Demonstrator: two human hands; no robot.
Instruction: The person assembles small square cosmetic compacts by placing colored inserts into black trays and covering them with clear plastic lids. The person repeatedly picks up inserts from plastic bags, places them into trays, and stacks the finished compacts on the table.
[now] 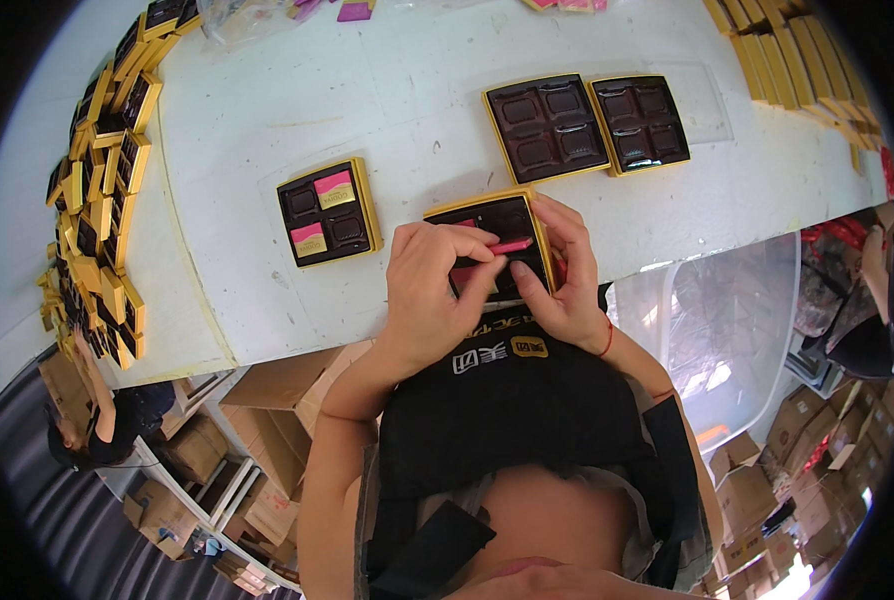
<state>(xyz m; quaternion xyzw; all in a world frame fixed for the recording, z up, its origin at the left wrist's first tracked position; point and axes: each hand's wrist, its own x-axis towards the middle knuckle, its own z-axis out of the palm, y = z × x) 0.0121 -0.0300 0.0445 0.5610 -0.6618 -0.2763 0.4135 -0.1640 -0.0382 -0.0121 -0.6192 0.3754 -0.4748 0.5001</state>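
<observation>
Head view looks down on a gold-rimmed square tray [515,208] with a dark brown four-pocket insert, lying at the near edge of the white table [367,90]. Both hands rest on it. The left hand [429,290] and right hand [565,280] pinch a slim pink packet [512,245] between their fingertips — fingers closed on it, just above the insert. Hands cover most of the tray's pockets, so their contents stay unclear. Left of it sits a like tray [329,211] with two pink-and-cream pieces; two unfilled trays [587,125] lie beyond.
</observation>
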